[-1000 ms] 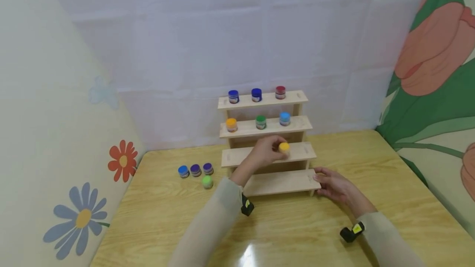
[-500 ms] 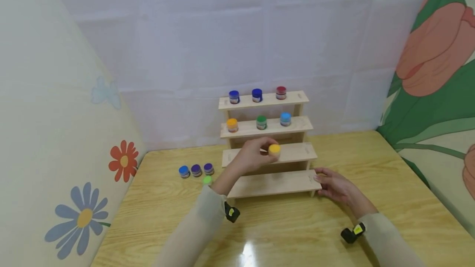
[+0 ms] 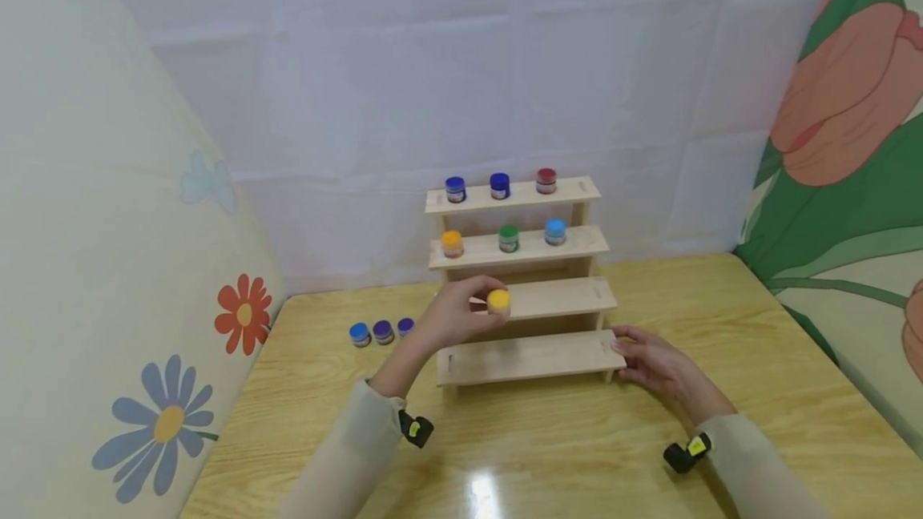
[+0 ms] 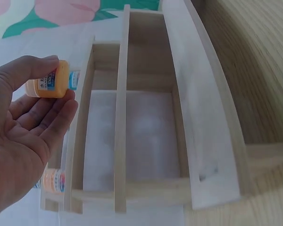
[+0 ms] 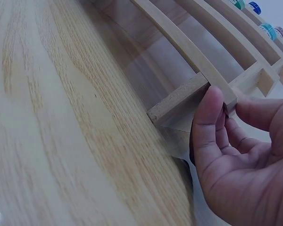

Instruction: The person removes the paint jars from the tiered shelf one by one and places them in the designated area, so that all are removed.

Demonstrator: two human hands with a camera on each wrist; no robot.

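So, left grip [image 3: 452, 315] had the yellow jar [image 3: 498, 302] mid-frame

Pinched it roughly upright, right of the palm, by the third shelf [image 3: 562, 297]. Right grip [image 3: 652, 363], farther off, held the bottom shelf's [image 3: 534, 357] right end. Counted six shelved jars [image 3: 508, 239], plus three loose jars [image 3: 383, 332] showing centre-left.

In the head view, the bare left hand [image 3: 450, 315] hides from us the left part of the second-lowest board [image 3: 551, 299] of the pale wooden four-step rack [image 3: 530, 359]. In the left wrist view, we find its thumb covering part of the small orange round jar [image 4: 57, 84]. The head view's bottom cuts off the near edge of the wood-grain tabletop [image 3: 570, 455].
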